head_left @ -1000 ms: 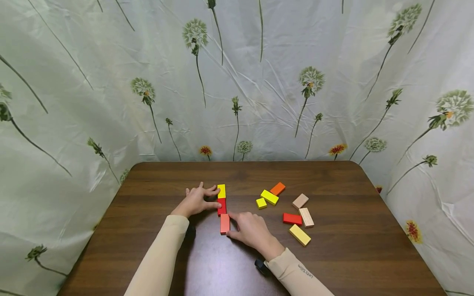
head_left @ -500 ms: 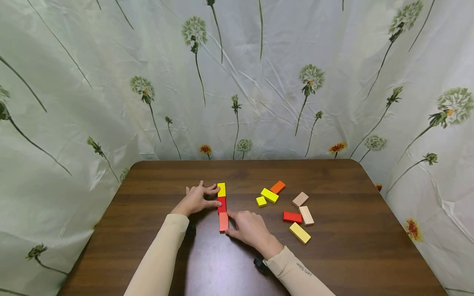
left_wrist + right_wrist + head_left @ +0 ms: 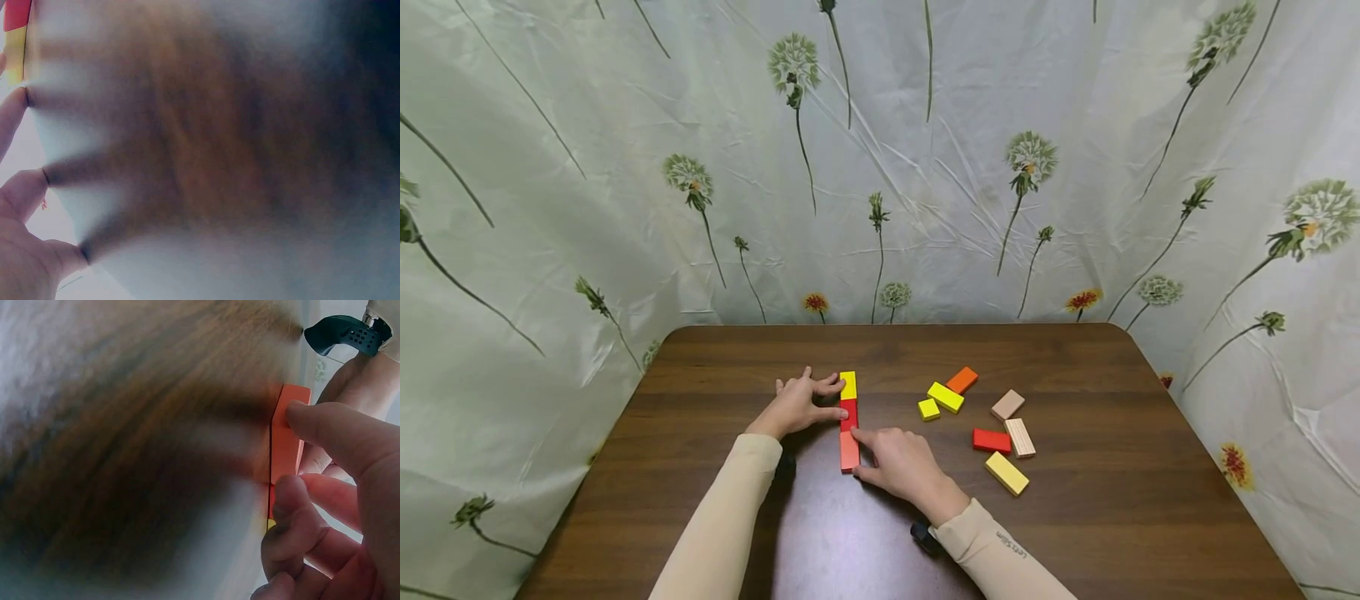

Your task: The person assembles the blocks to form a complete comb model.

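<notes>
A yellow block point(image 3: 848, 385), a red block point(image 3: 849, 423) and a salmon block point(image 3: 849, 452) lie end to end in a line. From the left, my left hand point(image 3: 793, 407) touches the yellow block with a finger and the red one with its thumb, other fingers spread. My right hand point(image 3: 906, 467) holds the salmon block at its right side, thumb by the near corner and index finger by the far one. In the right wrist view, the thumb and index finger are on the salmon block point(image 3: 288, 447). The left wrist view shows spread fingertips on the table.
Right of the line on the brown table point(image 3: 1120, 400) lie an orange block point(image 3: 962, 381), a yellow block point(image 3: 946, 397), a small yellow block point(image 3: 928, 409), a red block point(image 3: 992, 441), a pale yellow block point(image 3: 1007, 473) and two plain wood blocks point(image 3: 1008, 405). A floral curtain point(image 3: 940, 250) hangs behind.
My right hand has moved slightly left with the salmon block, which now lines up with the red block. My left hand has stayed in place.
</notes>
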Motion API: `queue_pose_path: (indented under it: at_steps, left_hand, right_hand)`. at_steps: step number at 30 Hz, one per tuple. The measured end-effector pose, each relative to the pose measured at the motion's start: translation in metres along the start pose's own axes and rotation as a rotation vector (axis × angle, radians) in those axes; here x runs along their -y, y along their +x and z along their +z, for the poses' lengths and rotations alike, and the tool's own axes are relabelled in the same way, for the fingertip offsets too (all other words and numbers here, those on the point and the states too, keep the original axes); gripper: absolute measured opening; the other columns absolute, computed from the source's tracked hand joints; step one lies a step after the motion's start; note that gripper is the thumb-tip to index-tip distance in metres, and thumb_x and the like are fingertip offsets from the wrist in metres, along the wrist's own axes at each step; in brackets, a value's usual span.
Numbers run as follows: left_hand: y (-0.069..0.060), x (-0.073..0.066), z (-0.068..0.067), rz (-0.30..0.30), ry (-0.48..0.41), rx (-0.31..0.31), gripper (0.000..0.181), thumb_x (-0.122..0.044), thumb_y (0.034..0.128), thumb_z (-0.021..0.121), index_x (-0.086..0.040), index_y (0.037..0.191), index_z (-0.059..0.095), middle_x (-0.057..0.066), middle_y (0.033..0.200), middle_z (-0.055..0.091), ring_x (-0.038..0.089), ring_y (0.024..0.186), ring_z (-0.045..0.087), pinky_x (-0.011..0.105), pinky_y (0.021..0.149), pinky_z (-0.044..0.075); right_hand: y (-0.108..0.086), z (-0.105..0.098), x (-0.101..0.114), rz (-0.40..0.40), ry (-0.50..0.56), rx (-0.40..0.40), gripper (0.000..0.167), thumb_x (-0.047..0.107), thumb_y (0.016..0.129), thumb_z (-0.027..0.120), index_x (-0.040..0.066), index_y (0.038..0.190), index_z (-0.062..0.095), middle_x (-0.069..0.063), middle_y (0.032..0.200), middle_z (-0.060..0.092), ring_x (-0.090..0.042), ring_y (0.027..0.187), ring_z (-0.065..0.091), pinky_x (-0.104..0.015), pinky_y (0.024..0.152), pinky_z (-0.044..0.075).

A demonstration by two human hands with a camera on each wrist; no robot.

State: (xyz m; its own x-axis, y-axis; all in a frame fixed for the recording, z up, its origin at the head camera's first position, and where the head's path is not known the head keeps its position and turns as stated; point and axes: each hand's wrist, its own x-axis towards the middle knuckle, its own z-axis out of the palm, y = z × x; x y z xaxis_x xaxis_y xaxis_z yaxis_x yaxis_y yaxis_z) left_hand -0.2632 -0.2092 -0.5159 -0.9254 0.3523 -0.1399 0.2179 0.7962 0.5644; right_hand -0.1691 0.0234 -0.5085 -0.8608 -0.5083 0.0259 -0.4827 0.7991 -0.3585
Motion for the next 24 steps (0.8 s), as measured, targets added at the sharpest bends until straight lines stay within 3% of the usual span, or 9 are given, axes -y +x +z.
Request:
queue_pose_path:
  at_steps: [4, 14, 19, 24]
  left_hand:
    - [0.0006, -0.0004, -0.0004, 0.001, 0.009, 0.001, 0.074, -0.053, 0.0878, 0.084, -0.025, 0.152, 0.062, 0.004, 0.166, 0.050, 0.055, 0.163, 0.012, 0.090, 0.117, -0.003]
    - [0.0047, -0.0038, -0.0046, 0.033, 0.075, -0.006, 0.072, -0.051, 0.0855, 0.088, -0.022, 0.148, 0.067, 0.006, 0.162, 0.056, 0.058, 0.159, 0.026, 0.094, 0.112, 0.011]
    - [0.0072, -0.0031, -0.0044, 0.042, 0.094, -0.015, 0.072, -0.054, 0.0843, 0.088, -0.022, 0.146, 0.068, 0.006, 0.158, 0.059, 0.048, 0.161, 0.032, 0.094, 0.111, 0.014]
    - [0.0073, -0.0029, -0.0037, 0.043, 0.096, -0.027, 0.072, -0.054, 0.0833, 0.089, -0.022, 0.145, 0.069, 0.006, 0.157, 0.060, 0.047, 0.161, 0.033, 0.094, 0.111, 0.014]
  right_hand:
    - [0.0002, -0.0011, 0.0001, -0.005, -0.013, 0.002, 0.057, 0.040, 0.093, 0.084, 0.018, 0.143, 0.071, -0.005, 0.118, 0.082, -0.011, 0.072, 0.064, -0.031, 0.060, 0.056]
    - [0.0018, -0.0035, 0.0000, 0.006, -0.020, 0.029, 0.061, 0.043, 0.093, 0.084, 0.018, 0.147, 0.068, -0.005, 0.123, 0.081, -0.018, 0.089, 0.075, -0.034, 0.071, 0.062]
    - [0.0015, -0.0054, -0.0015, 0.000, -0.024, 0.037, 0.062, 0.044, 0.093, 0.084, 0.019, 0.148, 0.068, -0.005, 0.114, 0.082, -0.015, 0.080, 0.071, -0.029, 0.064, 0.058]
    - [0.0014, -0.0062, -0.0030, 0.001, -0.008, 0.054, 0.063, 0.043, 0.093, 0.084, 0.020, 0.149, 0.066, -0.003, 0.086, 0.077, -0.011, 0.065, 0.055, -0.024, 0.054, 0.045]
